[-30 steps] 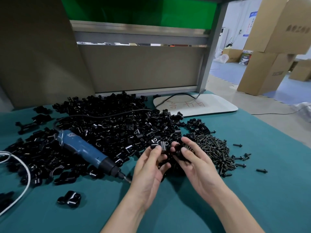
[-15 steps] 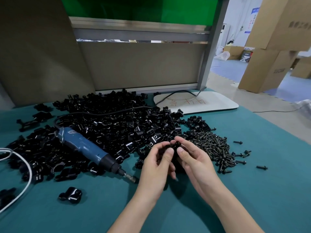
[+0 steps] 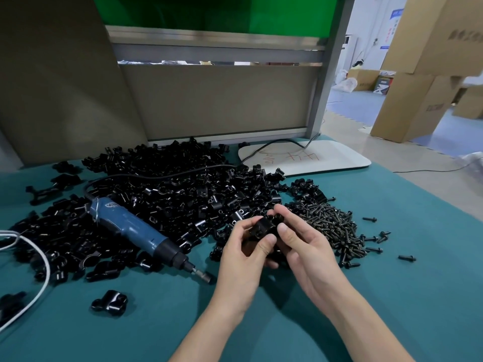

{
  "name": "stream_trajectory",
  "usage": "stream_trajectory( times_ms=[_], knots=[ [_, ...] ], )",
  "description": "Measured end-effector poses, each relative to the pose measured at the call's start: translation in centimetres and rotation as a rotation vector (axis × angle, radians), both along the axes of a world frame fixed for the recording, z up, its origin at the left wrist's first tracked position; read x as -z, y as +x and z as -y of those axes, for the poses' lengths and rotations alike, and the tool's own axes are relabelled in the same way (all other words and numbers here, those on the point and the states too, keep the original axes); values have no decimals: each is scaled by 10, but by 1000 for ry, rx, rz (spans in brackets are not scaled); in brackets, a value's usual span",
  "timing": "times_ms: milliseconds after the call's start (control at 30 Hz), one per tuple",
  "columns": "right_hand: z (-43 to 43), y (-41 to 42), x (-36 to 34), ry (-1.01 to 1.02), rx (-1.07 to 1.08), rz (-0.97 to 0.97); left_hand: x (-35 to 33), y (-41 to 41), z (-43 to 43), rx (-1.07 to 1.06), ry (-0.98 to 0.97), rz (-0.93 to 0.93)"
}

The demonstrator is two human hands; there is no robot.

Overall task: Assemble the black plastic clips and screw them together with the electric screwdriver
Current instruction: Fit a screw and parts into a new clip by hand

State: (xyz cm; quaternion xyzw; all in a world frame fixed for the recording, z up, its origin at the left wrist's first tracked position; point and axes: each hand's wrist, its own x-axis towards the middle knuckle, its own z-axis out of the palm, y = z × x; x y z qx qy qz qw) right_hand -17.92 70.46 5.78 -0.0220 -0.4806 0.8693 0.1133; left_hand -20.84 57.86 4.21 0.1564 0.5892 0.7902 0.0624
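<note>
Both my hands hold black plastic clip parts (image 3: 264, 226) together above the table, just in front of the big pile of loose black clips (image 3: 170, 199). My left hand (image 3: 244, 254) pinches them from the left with thumb and fingers, and my right hand (image 3: 304, 246) grips them from the right. The blue electric screwdriver (image 3: 141, 231) lies on the pile to the left, its bit pointing toward my left hand. A heap of dark screws (image 3: 332, 226) lies just right of my hands.
One assembled clip (image 3: 109, 303) sits alone on the teal mat (image 3: 392, 296) at the lower left. A white cable (image 3: 39, 267) loops at the left edge. A white board (image 3: 313, 159) with red writing lies behind the piles. Cardboard boxes (image 3: 407, 105) stand beyond the table's right edge.
My hands have drawn together at the pile's front edge and lifted the clip parts, now pressed together between both sets of fingers. The screwdriver has not moved.
</note>
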Motion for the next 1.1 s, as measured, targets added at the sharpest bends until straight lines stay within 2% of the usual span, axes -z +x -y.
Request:
stream_trajectory(
  times_ms=[267, 700, 900, 1100],
  knots=[
    [5, 0, -1, -37, -39, 11, -1, -3, 0, 35, 89, 36],
    [4, 6, -9, 98, 52, -2, 0, 4, -1, 36, -144, -97],
    [1, 6, -10, 29, 18, 17, 4, 3, -3, -36, -136, -53],
    [-3, 6, -8, 13, -2, 25, 6, 3, -2, -2, -166, -82]
  ],
)
